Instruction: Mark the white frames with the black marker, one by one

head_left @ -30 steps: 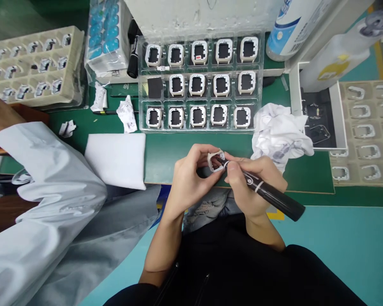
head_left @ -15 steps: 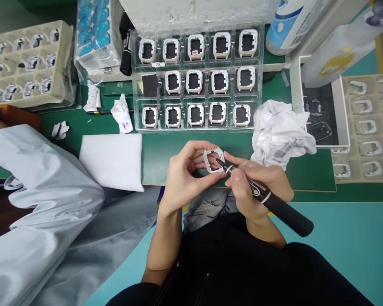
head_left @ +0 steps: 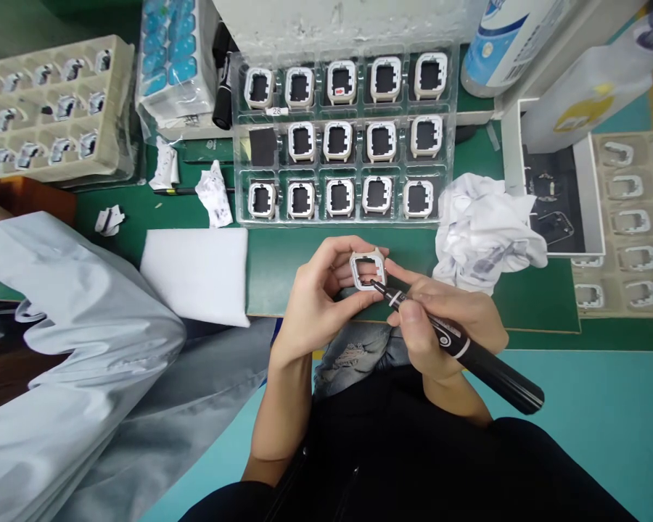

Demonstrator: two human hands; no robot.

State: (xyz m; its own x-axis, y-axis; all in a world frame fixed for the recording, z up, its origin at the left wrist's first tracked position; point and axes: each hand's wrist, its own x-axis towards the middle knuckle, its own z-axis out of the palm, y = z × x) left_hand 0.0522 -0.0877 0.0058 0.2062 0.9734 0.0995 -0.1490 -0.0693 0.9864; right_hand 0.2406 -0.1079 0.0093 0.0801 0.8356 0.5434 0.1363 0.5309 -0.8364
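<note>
Between the fingers and thumb of my left hand [head_left: 321,297] is a small white watch-case frame [head_left: 353,270], its open middle facing up. My right hand [head_left: 446,322] grips a black marker pen [head_left: 484,370] like a writing tool. The marker's tip sits at the lower right inner edge of the frame; whether it touches cannot be made out. Beyond my hands lies a clear plastic tray [head_left: 283,223] with several similar white frames in its compartments; one compartment at the left of the middle row has only a dark pad.
A white foam sheet [head_left: 196,275] lies left, beside a co-worker's pale sleeve [head_left: 87,290]. To the right are a crumpled white cloth [head_left: 468,232], a white box [head_left: 592,196] with a bottle [head_left: 571,109], and a beige tray [head_left: 620,239]. Another beige tray [head_left: 43,159] stands far left.
The marker's tip has moved from the right inner side of the frame down toward its lower edge. The frame has turned slightly in my left hand. The whole view has shifted a little.
</note>
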